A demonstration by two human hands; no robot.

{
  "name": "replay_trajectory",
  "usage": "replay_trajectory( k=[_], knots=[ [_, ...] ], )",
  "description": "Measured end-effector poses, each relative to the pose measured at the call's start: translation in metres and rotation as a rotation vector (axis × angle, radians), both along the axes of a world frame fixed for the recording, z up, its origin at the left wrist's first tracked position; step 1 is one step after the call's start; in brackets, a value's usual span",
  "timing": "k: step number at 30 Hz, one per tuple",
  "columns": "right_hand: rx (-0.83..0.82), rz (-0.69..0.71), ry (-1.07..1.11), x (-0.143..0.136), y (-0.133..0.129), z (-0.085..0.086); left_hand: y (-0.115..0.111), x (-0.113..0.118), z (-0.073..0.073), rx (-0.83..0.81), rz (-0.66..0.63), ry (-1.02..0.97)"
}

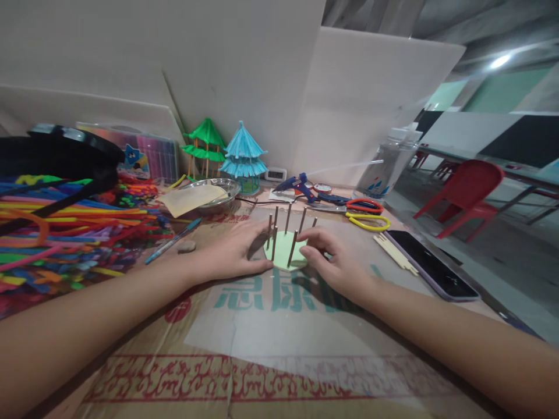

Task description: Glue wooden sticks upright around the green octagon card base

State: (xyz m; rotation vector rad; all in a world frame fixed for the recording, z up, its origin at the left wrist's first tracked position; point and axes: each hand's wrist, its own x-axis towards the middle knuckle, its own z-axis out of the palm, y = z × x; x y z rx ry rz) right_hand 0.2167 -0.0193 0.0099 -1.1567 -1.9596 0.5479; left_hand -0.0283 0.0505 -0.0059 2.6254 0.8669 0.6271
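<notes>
A pale green many-sided base [283, 254] lies on a translucent sheet [279, 326] in front of me, with several thin brown sticks [293, 249] standing upright around its edge. My left hand [233, 247] rests at the left side of the base, thumb and fingers spread apart around its edge. On the right, my right hand [336, 259] has its curled index finger and thumb beside the front right stick; whether they touch it is hard to tell. Neither hand has closed around anything that shows.
Colourful pipe cleaners [65, 233] cover the left side. Behind stand green [207, 145] and blue [243, 154] model pavilions, a metal bowl [222, 191] and a glue gun [297, 185]. Scissors [369, 221], pale sticks [395, 254] and a phone [432, 265] lie at right.
</notes>
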Motion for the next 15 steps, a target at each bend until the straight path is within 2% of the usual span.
replay_trajectory(
  k=[5,7,9,12,15],
  knots=[
    [0.138,-0.017,0.045,0.007,-0.003,0.007,0.008,-0.007,-0.002,-0.106,0.034,-0.042],
    [0.168,-0.050,0.029,0.011,0.000,0.011,0.015,-0.012,-0.001,-0.103,0.125,-0.104],
    [0.181,-0.104,0.030,0.015,0.005,0.015,0.024,-0.015,0.001,-0.008,0.237,-0.116],
    [0.155,-0.178,0.097,0.022,0.016,0.018,0.043,-0.013,0.007,0.139,0.330,0.052],
    [0.081,-0.204,0.177,0.029,0.030,0.014,0.066,0.000,0.013,0.132,0.339,0.201]
  ],
)
